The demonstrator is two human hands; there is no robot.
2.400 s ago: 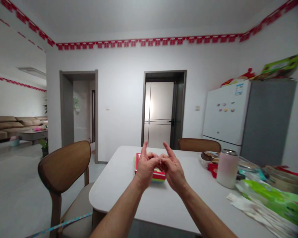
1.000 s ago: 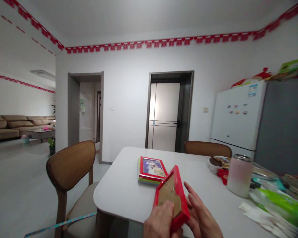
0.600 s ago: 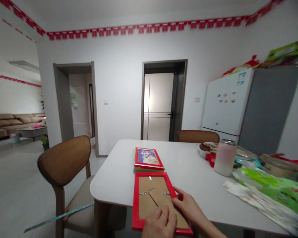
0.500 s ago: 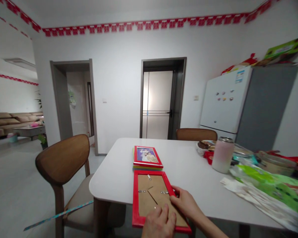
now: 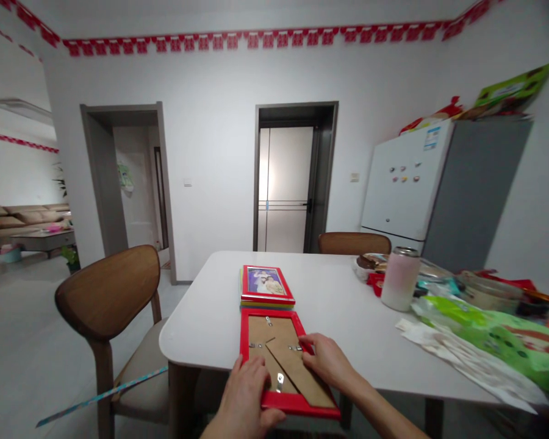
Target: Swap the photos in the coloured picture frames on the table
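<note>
A red photo frame (image 5: 297, 317) lies back side up at the near edge of the table, its brown backing board (image 5: 258, 329) showing. Small metal clips sit along the board, and a slanted stand flap (image 5: 297, 372) crosses its lower right. My left hand (image 5: 249, 393) grips the frame's lower left corner, thumb along the bottom rim. My right hand (image 5: 327, 363) holds the right side beside a metal clip (image 5: 295, 348), fingertips bent over the edge. Just beyond lies a stack of frames, topped by a red picture frame (image 5: 268, 284) with a photo of people.
On the right stand a pink and white tumbler (image 5: 400, 279), a green packet (image 5: 494, 341) and a crumpled white cloth (image 5: 466, 360). Wooden chairs (image 5: 110, 292) flank the white table (image 5: 205, 311). A fridge (image 5: 402, 183) stands behind.
My left hand has moved from the lower middle of the backing to the lower left corner. My right hand has shifted its fingers onto the clip side. The stand flap shows more fully.
</note>
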